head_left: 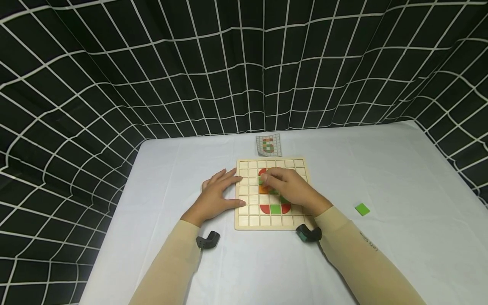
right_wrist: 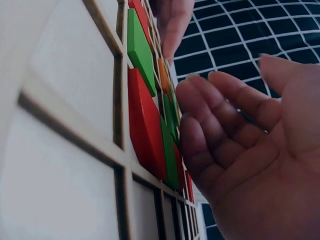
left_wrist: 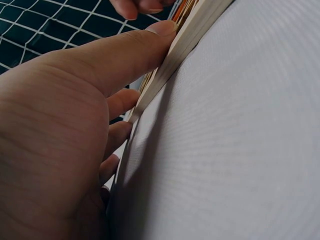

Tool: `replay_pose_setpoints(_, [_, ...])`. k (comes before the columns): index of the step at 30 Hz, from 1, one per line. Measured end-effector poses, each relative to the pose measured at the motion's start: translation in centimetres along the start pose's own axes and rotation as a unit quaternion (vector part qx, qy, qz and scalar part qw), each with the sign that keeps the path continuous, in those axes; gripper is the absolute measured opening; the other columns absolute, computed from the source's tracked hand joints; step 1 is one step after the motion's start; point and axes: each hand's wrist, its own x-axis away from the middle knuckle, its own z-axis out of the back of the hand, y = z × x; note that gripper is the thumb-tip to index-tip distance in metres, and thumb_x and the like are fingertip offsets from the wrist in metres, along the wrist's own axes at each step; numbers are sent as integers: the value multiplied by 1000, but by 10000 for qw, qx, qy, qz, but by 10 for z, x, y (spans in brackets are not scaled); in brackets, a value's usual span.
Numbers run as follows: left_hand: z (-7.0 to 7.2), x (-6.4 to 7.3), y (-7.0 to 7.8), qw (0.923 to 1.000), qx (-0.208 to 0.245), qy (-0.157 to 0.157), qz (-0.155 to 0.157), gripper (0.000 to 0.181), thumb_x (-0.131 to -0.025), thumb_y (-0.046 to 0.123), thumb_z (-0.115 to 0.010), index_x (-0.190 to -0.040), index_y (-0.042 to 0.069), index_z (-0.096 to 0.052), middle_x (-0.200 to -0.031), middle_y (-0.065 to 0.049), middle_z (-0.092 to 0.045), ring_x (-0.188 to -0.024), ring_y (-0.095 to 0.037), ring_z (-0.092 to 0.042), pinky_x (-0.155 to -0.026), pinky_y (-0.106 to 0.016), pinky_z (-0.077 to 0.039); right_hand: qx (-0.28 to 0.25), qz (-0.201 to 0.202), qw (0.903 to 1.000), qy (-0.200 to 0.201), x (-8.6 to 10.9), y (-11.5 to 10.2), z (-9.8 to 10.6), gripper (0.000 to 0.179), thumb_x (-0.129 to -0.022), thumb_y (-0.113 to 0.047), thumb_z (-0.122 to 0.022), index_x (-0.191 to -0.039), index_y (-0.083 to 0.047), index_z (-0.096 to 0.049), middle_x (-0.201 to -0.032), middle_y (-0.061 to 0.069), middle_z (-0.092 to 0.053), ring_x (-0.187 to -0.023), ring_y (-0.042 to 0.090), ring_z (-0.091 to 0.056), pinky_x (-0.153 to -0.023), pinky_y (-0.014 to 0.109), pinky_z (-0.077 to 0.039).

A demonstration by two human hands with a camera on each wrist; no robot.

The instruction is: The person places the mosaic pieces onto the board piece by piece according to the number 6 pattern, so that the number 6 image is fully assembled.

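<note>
A wooden grid board (head_left: 253, 220) lies on the table, with coloured tiles in its middle cells. At its left edge rests my left hand (head_left: 215, 197), thumb and fingers spread along the rim. My right hand (head_left: 293, 186) reaches over the tiles, fingers bent loosely and fingertips close to an orange tile (head_left: 263, 189); in the right wrist view the thumb stands apart from the fingers. The bottom row shows a green square (head_left: 275, 209) between two rounded red tiles (head_left: 264, 209). Another red tile (head_left: 262, 171) shows near the top. My right hand hides part of the pattern.
Behind the board lies a small pattern card (head_left: 268, 145) with a coloured figure on a grid. One loose green tile (head_left: 362, 209) lies on the white tablecloth (head_left: 396, 169) to the right. A black curtain (head_left: 244, 63) with white grid lines surrounds the table.
</note>
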Motion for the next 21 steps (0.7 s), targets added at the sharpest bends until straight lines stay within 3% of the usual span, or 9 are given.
replay_pose_setpoints(12, [0, 0, 2, 9999, -90, -29, 51, 79, -88, 51, -91, -157, 25, -61, -175, 8, -32, -164, -22, -14, -124, -53, -12, -1240, -6, 9922, -79, 2, -6, 9, 60, -119, -47, -40, -134, 2, -70, -110, 14, -76, -101, 32, -73, -96, 50, -57])
replay_pose_setpoints(21, [0, 0, 2, 9999, -107, -45, 80, 78, -89, 50, -90, -157, 26, -60, -175, 9, -32, -164, -22, -14, -124, -53, -11, -1481, 133, 9887, -161, 4, -6, 13, 61, -120, -47, -37, -136, 2, -69, -113, 16, -75, -102, 35, -72, -93, 43, -59])
